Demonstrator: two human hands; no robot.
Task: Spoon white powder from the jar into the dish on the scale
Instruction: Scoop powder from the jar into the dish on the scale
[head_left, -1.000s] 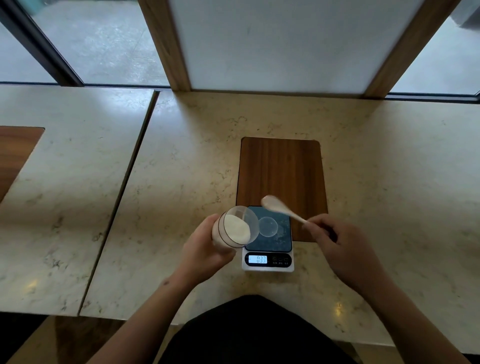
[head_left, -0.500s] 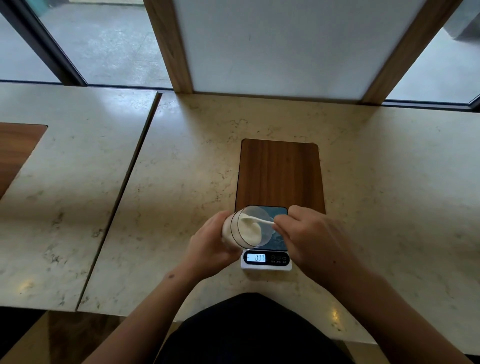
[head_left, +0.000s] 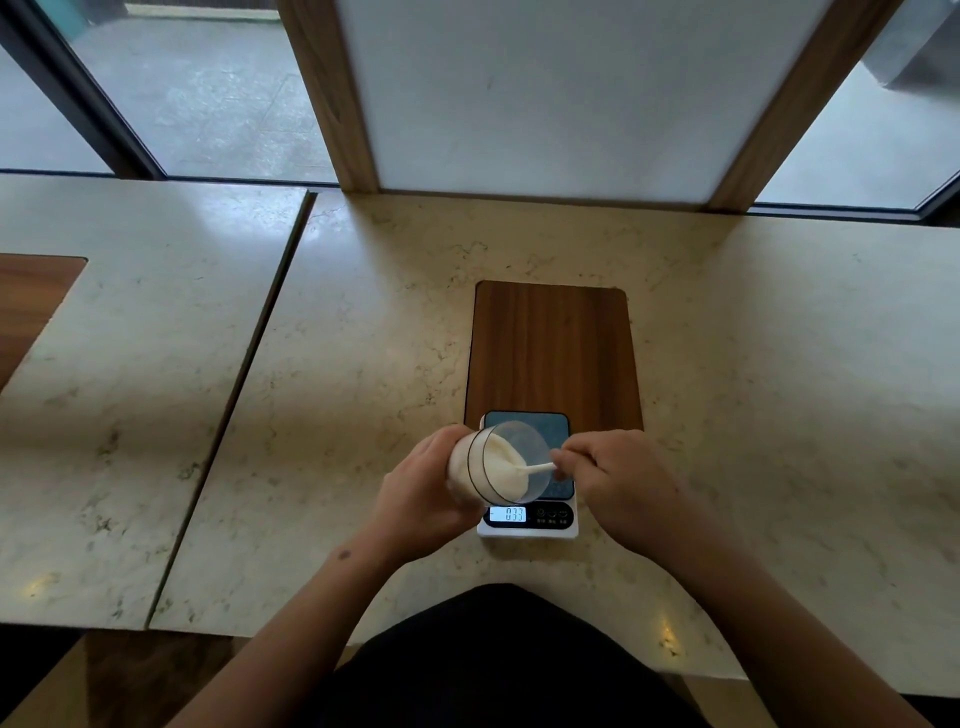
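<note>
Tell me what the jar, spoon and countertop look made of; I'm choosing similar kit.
Jar: clear glass or plastic, since the powder and scale show through its wall; which one is unclear. Spoon: white, matte, probably plastic, though only the handle shows. Countertop: cream stone or stone-look slab, veined and glossy with light reflections.

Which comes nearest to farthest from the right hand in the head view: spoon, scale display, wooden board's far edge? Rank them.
1. spoon: held in the right hand's grip, bowl in the jar's powder.
2. scale display: just below-left of the hand.
3. wooden board's far edge: well beyond, toward the window.
</note>
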